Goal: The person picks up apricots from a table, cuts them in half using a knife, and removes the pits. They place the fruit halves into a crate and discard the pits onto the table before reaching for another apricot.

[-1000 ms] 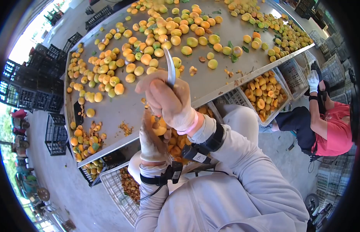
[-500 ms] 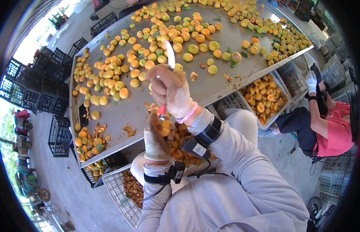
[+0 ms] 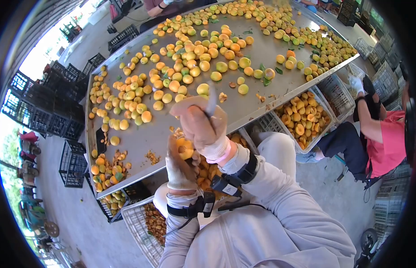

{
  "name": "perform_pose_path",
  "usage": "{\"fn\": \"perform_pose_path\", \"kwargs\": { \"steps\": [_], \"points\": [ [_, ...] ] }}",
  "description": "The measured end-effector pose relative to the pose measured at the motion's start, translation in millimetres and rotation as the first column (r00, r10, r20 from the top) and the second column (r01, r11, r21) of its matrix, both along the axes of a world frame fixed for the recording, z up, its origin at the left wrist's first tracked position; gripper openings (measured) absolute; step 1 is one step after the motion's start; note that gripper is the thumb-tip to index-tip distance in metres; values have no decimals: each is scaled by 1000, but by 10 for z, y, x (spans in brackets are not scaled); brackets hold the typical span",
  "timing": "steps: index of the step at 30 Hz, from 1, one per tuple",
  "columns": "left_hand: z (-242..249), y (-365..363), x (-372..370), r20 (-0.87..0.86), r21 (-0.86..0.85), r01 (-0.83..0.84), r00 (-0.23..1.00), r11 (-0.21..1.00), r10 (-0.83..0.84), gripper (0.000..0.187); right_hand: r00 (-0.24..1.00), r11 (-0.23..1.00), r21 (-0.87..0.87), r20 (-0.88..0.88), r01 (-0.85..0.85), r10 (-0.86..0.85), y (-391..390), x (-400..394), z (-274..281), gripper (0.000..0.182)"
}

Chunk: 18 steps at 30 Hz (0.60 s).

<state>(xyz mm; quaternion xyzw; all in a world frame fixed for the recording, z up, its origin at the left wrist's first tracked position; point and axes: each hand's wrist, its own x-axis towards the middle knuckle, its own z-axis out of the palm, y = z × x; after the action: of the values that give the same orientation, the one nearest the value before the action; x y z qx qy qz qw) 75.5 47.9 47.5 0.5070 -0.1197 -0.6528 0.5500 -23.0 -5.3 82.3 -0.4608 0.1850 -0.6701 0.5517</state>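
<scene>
My left hand (image 3: 180, 169), in a pale glove, is closed around an orange apricot (image 3: 186, 150) that looks cut open. Just above it, my right hand (image 3: 201, 127) grips a knife (image 3: 211, 102); the blade points up and is blurred, and the fist hides the handle. Below both hands, a crate holds apricot pieces (image 3: 206, 169), partly covered by my hands and wrist straps. Beyond them, whole apricots (image 3: 176, 76) are spread over a metal table (image 3: 243, 105), with a few leaves and scraps among them.
A crate of apricot halves (image 3: 301, 120) stands to the right by a seated person in a red shirt (image 3: 386, 143). At lower left sits a white crate (image 3: 138, 230) with brown pits or scraps. Black crates (image 3: 51, 102) are stacked left. Another person (image 3: 158, 9) is across the table.
My right hand has shifted slightly right and down, and the knife's blade has turned. The red part of its handle is now out of sight. The left hand still holds the apricot.
</scene>
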Motion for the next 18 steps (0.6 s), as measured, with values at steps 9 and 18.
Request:
{"fn": "perform_pose_path", "kwargs": {
  "steps": [9,18],
  "points": [
    [-216,64,-22,-78,-148,-58,996,987,46,47,991,985,-166,-116,52,-72,136,-49,25,19],
    [-69,36,-168,29,-112,-70,997,991,74,30,891,914,168,346,-368,295,-40,-108,-56,25]
  ]
}}
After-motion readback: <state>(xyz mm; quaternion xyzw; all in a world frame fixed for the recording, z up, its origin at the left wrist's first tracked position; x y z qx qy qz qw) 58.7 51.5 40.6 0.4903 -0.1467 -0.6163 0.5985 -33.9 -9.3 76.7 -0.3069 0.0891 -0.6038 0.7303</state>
